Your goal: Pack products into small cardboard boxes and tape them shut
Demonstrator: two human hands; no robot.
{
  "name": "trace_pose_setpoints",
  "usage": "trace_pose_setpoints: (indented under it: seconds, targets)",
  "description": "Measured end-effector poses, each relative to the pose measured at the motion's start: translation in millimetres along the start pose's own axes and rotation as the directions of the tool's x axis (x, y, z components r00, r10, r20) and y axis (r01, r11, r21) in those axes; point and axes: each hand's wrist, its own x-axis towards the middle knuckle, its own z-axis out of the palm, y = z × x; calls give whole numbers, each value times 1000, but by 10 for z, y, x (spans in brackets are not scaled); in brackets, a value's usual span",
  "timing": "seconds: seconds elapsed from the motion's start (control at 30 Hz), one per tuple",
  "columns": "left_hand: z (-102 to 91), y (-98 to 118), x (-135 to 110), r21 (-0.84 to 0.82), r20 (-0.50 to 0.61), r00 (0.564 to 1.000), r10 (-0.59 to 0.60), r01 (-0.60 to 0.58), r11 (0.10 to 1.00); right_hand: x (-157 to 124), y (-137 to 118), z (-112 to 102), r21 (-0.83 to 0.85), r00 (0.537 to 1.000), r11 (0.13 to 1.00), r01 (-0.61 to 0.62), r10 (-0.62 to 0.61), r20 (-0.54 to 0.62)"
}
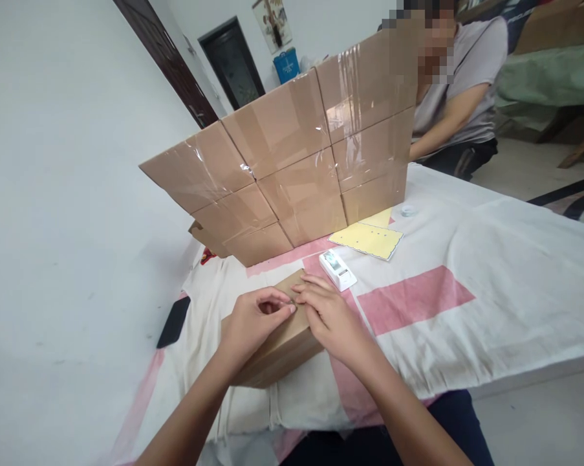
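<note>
A small brown cardboard box lies on the white and pink cloth right in front of me. My left hand rests on its top, thumb and forefinger pinched together on something tiny that I cannot make out. My right hand lies on the box's right side, fingers curled and meeting the left fingertips at the top middle. Just beyond the right hand sits a small white device.
A wall of stacked taped cardboard boxes stands across the table's far side. Yellow sheets lie at its foot. A black phone lies at the left. A person in a grey shirt sits behind the boxes.
</note>
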Motion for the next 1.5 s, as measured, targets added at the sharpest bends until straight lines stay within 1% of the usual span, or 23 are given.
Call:
trace_pose_setpoints:
  seconds: [0.1, 0.2, 0.3, 0.37, 0.4, 0.47, 0.57, 0.63, 0.73, 0.93, 1.07, 1.27, 1.43, 1.5]
  targets:
    - [14, 5, -19, 139, -44, 998, 46, -39, 990, 7, -7, 11, 10, 1000, 1000, 2, -2, 4]
    - [13, -14, -43, 264, -73, 993, 94, -72, 962, 13, -22, 16, 6, 1000, 1000, 3, -3, -18]
    - [-10, -98, -29, 337, -92, 986, 138, -99, 936, 7, -38, 9, 6, 999, 1000, -3, 4, -35]
    - [-23, -184, 14, 362, -114, 983, 142, -92, 927, -4, -42, 6, 3, 999, 1000, -12, 12, -33]
    - [-25, -227, 40, 371, -125, 984, 128, -73, 926, -10, -42, 7, -2, 999, 1000, -18, 18, -32]
    - [-14, -296, 85, 387, -140, 988, 60, -1, 922, -26, -39, 15, -12, 999, 1000, -29, 28, -39]
    - [25, -343, 107, 407, -104, 992, -66, 103, 908, -48, -35, 34, -18, 999, 999, -31, 30, -45]
    - [56, -352, 104, 406, -96, 991, -97, 128, 905, -56, -35, 42, -21, 999, 999, -24, 23, -47]
    - [88, -361, 113, 392, -118, 989, -84, 124, 912, -59, -37, 41, -25, 999, 1000, -16, 15, -51]
    - [76, -397, 169, 379, -78, 993, -89, 112, 919, -67, -48, 33, -21, 999, 999, -33, 32, -42]
    - [72, -391, 158, 355, -88, 995, -43, 71, 932, -85, -70, 34, -18, 998, 998, -53, 53, -43]
    - [92, -354, 131, 396, -99, 995, 10, 30, 918, -98, -88, 38, -18, 997, 999, -37, 35, -63]
    - [77, -375, 144, 432, -109, 993, 41, 10, 902, -98, -98, 56, 0, 997, 999, -39, 39, -61]
    - [66, -401, 147, 420, -92, 995, 37, 5, 907, -112, -78, 23, 16, 995, 997, -69, 70, -66]
